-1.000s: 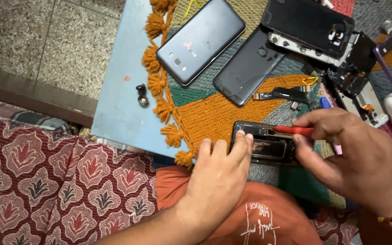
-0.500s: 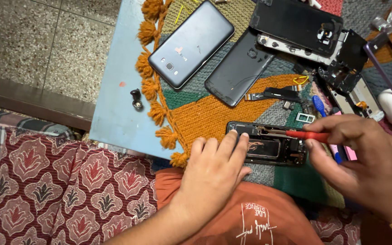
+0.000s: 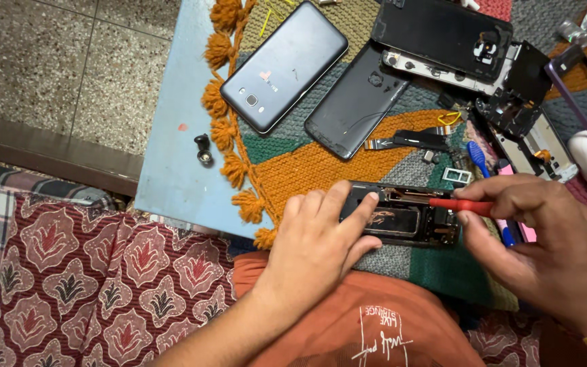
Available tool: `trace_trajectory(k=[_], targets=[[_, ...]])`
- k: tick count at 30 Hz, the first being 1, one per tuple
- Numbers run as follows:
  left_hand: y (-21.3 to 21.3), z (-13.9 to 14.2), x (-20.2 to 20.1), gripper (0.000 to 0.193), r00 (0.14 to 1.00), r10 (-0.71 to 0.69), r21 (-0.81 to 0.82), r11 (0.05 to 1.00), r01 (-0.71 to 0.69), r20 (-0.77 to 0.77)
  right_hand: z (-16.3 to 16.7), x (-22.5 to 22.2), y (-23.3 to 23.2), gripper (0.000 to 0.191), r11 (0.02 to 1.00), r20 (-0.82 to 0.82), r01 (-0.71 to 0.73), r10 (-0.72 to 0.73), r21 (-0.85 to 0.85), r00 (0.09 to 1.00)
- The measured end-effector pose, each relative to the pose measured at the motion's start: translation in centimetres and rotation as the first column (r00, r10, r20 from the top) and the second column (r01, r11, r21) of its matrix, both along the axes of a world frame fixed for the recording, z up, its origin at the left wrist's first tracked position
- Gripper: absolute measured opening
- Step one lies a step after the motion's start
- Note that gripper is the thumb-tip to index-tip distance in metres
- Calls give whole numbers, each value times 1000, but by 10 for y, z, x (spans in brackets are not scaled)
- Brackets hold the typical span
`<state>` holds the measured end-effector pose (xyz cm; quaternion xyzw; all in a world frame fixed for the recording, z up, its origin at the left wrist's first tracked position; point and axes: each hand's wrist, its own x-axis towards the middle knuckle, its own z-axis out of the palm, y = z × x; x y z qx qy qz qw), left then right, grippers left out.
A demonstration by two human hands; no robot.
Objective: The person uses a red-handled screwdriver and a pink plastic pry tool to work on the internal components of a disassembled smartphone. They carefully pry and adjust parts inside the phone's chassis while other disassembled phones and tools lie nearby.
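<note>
Your left hand (image 3: 317, 238) lies flat with its fingers spread over the left end of the opened phone (image 3: 402, 216), pinning it to the knitted mat (image 3: 307, 163) at the near edge of the blue table (image 3: 171, 136). It presses the phone rather than closing round it. Your right hand (image 3: 545, 245) is closed on the red screwdriver (image 3: 460, 204), thumb and forefinger pinching the handle.

The phone's long axis runs left to right, nearly level with the table's near edge. The screwdriver lies along almost the same line and comes in from the right, so its tip points left into the far upper edge of the phone's frame. The right hand sits just beside the phone's right end, and the left hand rests on its left end. The open middle of the phone lies between your two hands.

The screwdriver's tip is too small to make out, so you cannot tell whether it sits in a screw or only touches the frame. Your left fingers hide the phone's left end. Your right palm covers the pink tool (image 3: 521, 228) and blue tool (image 3: 477, 156) lying beneath it.

Farther off, a dark grey phone (image 3: 283, 64) lies face down, with a loose back cover (image 3: 354, 102) just beside it. More stripped parts (image 3: 511, 109) lie at the far right, partly cut off by the picture's edge.
</note>
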<state>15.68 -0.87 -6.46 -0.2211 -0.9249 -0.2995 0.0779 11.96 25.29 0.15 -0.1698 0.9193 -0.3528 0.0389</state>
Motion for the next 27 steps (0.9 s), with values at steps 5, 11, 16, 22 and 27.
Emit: trace_trajectory(k=[5,11,16,22,27], targets=[[1,0,-4,63,1000,-15,-16,1000,16,25,-2,-1,4,32,1000,35,11,-10,-28,999],[4,0,-2,68,999,-9,-15,1000,9,43,1,-4,2,32,999,25,-11,12,-34,1000],[3,-7,2,69,999,3,5,1000,-3,33,0,-5,-4,32,998,-6,-25,25,-49,1000],[-1,-12,6,67,999,5,51,999,-7,33,-2,-4,-8,36,999,-69,-46,46,12,997],[-13,-14,9,58,999,-23,167,986,19,27,-1,-9,-9,36,996,-63,-78,81,42,995]])
